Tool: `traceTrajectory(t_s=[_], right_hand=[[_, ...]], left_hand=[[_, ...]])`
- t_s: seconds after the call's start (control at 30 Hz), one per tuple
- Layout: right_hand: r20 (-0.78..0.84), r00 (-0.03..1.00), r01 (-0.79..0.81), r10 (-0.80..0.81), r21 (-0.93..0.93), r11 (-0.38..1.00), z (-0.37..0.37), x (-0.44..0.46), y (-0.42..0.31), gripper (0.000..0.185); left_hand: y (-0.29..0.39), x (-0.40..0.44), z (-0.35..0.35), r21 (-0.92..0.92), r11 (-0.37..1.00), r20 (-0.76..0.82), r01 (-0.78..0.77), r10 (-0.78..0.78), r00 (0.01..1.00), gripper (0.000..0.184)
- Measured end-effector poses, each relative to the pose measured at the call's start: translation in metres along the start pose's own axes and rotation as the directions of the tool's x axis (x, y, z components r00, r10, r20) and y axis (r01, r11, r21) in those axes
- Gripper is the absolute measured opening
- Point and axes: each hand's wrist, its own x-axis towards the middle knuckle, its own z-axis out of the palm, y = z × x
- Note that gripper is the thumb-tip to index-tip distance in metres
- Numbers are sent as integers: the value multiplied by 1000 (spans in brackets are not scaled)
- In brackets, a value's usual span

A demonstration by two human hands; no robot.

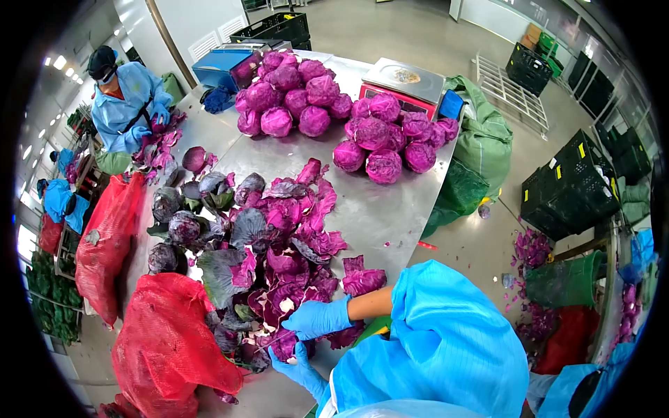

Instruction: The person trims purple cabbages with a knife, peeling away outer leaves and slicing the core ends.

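Note:
My left hand (301,370), in a blue glove, cups a red cabbage (282,346) low over the table's near edge, with its thumb raised beside it. Just above it my right hand (317,320), also gloved in blue, is closed, fingertips at the top of the same cabbage. A thin narrow edge shows below those fingers, too small to name. Loose purple leaves (282,258) lie heaped beyond both hands. Untrimmed dark cabbages (184,227) sit left of the heap.
Peeled red cabbages (306,94) are piled at the back of the steel table (244,155), near a scale (403,73). Red mesh sacks (167,341) stand left. A co-worker (125,104) handles leaves at the far left. Black crates (571,184) stand right.

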Motion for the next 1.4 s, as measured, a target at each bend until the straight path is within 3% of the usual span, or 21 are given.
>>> traceTrajectory(t_s=[0.07, 0.13, 0.2, 0.23, 0.27, 0.3, 0.33, 0.37, 0.4, 0.47, 0.5, 0.6, 0.73, 0.8, 0.87, 0.97, 1.1, 1.2, 1.23, 1.3, 1.4], right_hand=[[-77, 986, -150, 150, 5, 989, -4, -6, 5, 22], [-218, 935, -258, 279, 120, 959, -6, -6, 40, 20], [-397, 907, -18, 142, 301, 954, -13, -4, 47, 21], [-349, 922, -27, 169, 376, 926, -30, -6, 37, 28], [-526, 846, -12, 85, 141, 990, -26, -3, 33, 33], [-539, 842, -43, 32, -8, 999, -34, 1, 27, 37], [-602, 797, 54, -46, -5, 999, -26, 5, 28, 38], [-424, 898, -66, 119, 138, 988, -40, 1, 12, 40], [-388, 921, 35, 44, 196, 980, -39, 2, 5, 44], [-239, 971, 38, 26, 258, 966, -41, 3, -18, 51], [-247, 967, 133, -58, 300, 945, -33, 6, -20, 56], [-237, 970, 119, -57, 257, 959, -6, 19, -13, 55], [84, 993, -116, 87, 474, 873, -8, 31, -3, 54], [162, 980, -183, 115, 511, 840, -18, 36, -1, 52], [132, 990, -90, 43, 376, 922, -12, 41, 8, 50], [-82, 972, 233, -220, 240, 942, -6, 42, 11, 44], [-101, 910, 361, -402, -282, 889, -3, 40, 1, 38], [-78, 877, 423, -474, -340, 840, -3, 43, 5, 37], [-57, 854, 436, -517, -461, 773, -3, 42, 3, 32], [-34, 854, 417, -518, -551, 723, -4, 45, 3, 28], [-135, 869, 284, -475, -651, 704, -23, 64, 17, 14]], left_hand=[[3, -7, -1, 53, 998, 23, -33, 32, 999, 91], [-3, -7, -8, -118, 986, 109, -115, 128, 986, 81], [-28, 2, -25, -259, 962, 177, -89, 138, 974, 76], [-32, -1, -37, -310, 951, 166, 10, 44, 985, 73], [-27, 4, -36, -385, 918, 143, 92, -39, 989, 70], [-20, 11, -37, -437, 885, 206, 158, -73, 976, 67], [-32, 21, -49, -363, 925, 214, 115, -37, 976, 65], [-25, 24, -50, -229, 969, 172, 94, -55, 983, 62], [-10, 30, -50, -170, 979, 166, 112, -83, 983, 61], [-1, 43, -47, -51, 990, 202, 132, -119, 972, 63], [-3, 51, -46, -45, 989, 212, 140, -127, 969, 65], [-14, 60, -49, -58, 987, 266, 152, -131, 955, 77], [-19, 59, -53, -145, 980, 361, 134, -74, 930, 97], [-28, 64, -52, -49, 994, 378, 97, -72, 923, 104], [-29, 65, -51, 30, 998, 376, 59, -66, 924, 103], [-23, 67, -51, 33, 993, 388, 111, -115, 915, 101], [-20, 68, -51, -172, 954, 442, 244, -147, 885, 99], [-25, 67, -55, -119, 979, 458, 165, -93, 884, 98], [-26, 68, -56, -115, 985, 459, 132, -66, 886, 97], [-16, 74, -56, -88, 979, 523, 185, -113, 845, 97], [-13, 61, -59, -22, 998, 479, 54, -37, 877, 99]])
